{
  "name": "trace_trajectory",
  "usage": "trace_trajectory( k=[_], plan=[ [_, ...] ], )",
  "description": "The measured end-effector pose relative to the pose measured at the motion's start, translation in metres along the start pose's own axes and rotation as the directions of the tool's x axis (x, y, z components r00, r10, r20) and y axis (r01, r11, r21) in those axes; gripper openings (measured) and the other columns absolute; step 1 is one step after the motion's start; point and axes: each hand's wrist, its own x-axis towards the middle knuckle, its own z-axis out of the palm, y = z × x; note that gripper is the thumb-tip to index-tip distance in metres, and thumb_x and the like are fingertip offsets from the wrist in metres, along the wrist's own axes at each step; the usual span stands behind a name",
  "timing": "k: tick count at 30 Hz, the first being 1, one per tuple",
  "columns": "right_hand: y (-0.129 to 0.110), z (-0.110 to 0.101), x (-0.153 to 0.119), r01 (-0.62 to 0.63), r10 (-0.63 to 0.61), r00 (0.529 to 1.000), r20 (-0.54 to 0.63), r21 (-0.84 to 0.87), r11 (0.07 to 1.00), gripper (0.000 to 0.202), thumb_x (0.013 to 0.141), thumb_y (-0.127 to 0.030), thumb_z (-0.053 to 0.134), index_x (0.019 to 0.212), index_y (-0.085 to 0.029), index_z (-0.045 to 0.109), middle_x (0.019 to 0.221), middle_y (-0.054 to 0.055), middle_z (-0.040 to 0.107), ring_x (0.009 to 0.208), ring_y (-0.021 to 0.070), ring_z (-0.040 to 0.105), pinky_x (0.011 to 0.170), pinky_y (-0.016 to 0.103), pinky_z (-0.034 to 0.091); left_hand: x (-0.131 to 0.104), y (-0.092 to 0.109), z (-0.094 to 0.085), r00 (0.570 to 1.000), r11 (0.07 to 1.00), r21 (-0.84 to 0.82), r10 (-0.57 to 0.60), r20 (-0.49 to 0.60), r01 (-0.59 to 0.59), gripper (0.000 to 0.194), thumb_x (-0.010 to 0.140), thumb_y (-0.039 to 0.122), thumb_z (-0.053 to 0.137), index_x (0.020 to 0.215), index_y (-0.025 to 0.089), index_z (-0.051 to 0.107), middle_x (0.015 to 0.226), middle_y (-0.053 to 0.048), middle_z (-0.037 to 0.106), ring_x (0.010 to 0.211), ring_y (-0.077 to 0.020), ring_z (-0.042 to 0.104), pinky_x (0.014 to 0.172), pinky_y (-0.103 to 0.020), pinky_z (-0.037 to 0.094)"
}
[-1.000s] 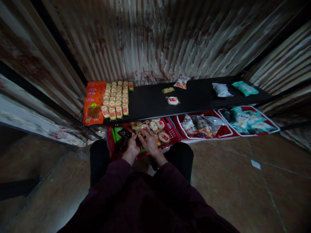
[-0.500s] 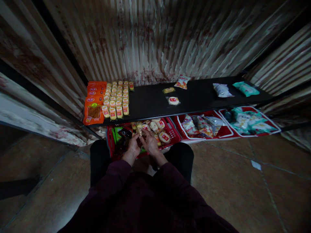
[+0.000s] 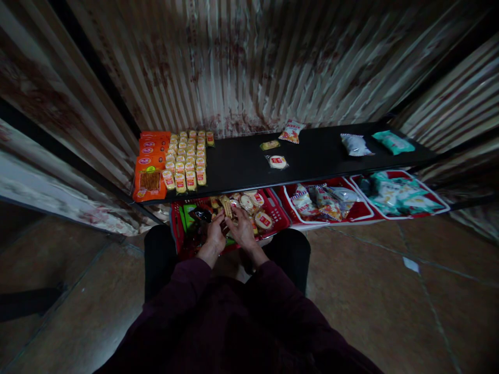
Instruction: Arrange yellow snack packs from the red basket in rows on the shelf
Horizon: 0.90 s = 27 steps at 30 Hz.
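Note:
Above the red basket [image 3: 281,213], both of my hands come together around a small yellowish wrapped snack [image 3: 226,204]. My left hand [image 3: 215,234] has its fingers closed at the snack's lower left. From the other side my right hand [image 3: 241,229] grips it, with thumb and fingers bent. Round cream-coloured wrapped snacks [image 3: 263,221] lie in the basket to the right of my hands. To their left are green packets [image 3: 188,215] and dark packets, partly in shadow.
On the black shelf [image 3: 234,166], orange packets [image 3: 150,179] and rows of small yellow packets [image 3: 191,179] stand at the left. Single packets lie farther right, including a round snack [image 3: 277,162] and a teal packet [image 3: 393,142]. Two more baskets [image 3: 370,215] of packets sit beneath.
The wrapped snack in my hands has turned: its printed label showed before, and a ridged yellowish side shows now. My hands stay in nearly the same place.

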Motion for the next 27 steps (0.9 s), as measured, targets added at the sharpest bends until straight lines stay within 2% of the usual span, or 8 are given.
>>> trace_trajectory(
  k=[6,12,16,21,27],
  plan=[
    [0.0010,-0.0010,-0.0002,-0.032,0.032,0.999,-0.020,0.001,0.999,0.043,0.083,-0.036,0.052,0.120,-0.015,0.057,0.113,0.015,0.059,0.108,0.0267,0.055,0.092,0.042,0.047,-0.0064,0.0021,0.0020,0.998,0.996,0.061,0.064,0.020,-0.065,0.026,0.069,0.017,0.060,0.092,0.022,0.071,0.100,-0.003,0.069,0.078,-0.0113,0.060,0.069,-0.022,0.044],
    [0.0028,-0.0012,0.0041,-0.105,0.105,0.994,-0.005,0.007,0.994,0.042,0.081,-0.035,0.051,0.115,-0.013,0.061,0.102,0.014,0.064,0.091,0.0244,0.061,0.084,0.040,0.050,-0.0086,0.0050,0.0023,0.984,0.975,0.145,0.156,0.081,-0.166,0.026,0.070,0.018,0.061,0.093,0.022,0.072,0.104,-0.006,0.069,0.092,-0.0163,0.061,0.076,-0.026,0.045],
    [0.0037,-0.0002,0.0062,-0.128,0.129,0.992,-0.008,0.078,0.989,0.039,0.081,-0.033,0.049,0.114,-0.014,0.061,0.107,0.013,0.066,0.097,0.0245,0.061,0.089,0.039,0.048,-0.0092,0.0064,0.0042,0.971,0.961,0.154,0.218,0.092,-0.231,0.021,0.070,0.018,0.063,0.089,0.019,0.072,0.108,-0.008,0.068,0.098,-0.0179,0.060,0.081,-0.026,0.044],
    [0.0023,-0.0017,0.0073,-0.168,0.165,0.986,0.032,0.197,0.966,0.039,0.083,-0.032,0.047,0.117,-0.018,0.058,0.110,0.010,0.067,0.095,0.0220,0.064,0.086,0.037,0.051,-0.0113,0.0076,0.0053,0.970,0.953,0.184,0.227,0.088,-0.240,0.022,0.071,0.016,0.062,0.090,0.020,0.073,0.111,-0.008,0.067,0.097,-0.0176,0.060,0.079,-0.026,0.044],
    [-0.0025,-0.0062,0.0085,-0.170,0.171,0.985,0.020,0.272,0.947,0.039,0.084,-0.035,0.047,0.115,-0.015,0.059,0.110,0.013,0.067,0.097,0.0238,0.065,0.088,0.041,0.050,-0.0107,0.0051,0.0046,0.949,0.931,0.187,0.299,0.097,-0.313,0.021,0.069,0.012,0.063,0.086,0.019,0.073,0.105,-0.007,0.069,0.100,-0.0172,0.059,0.087,-0.027,0.042]
  ],
)
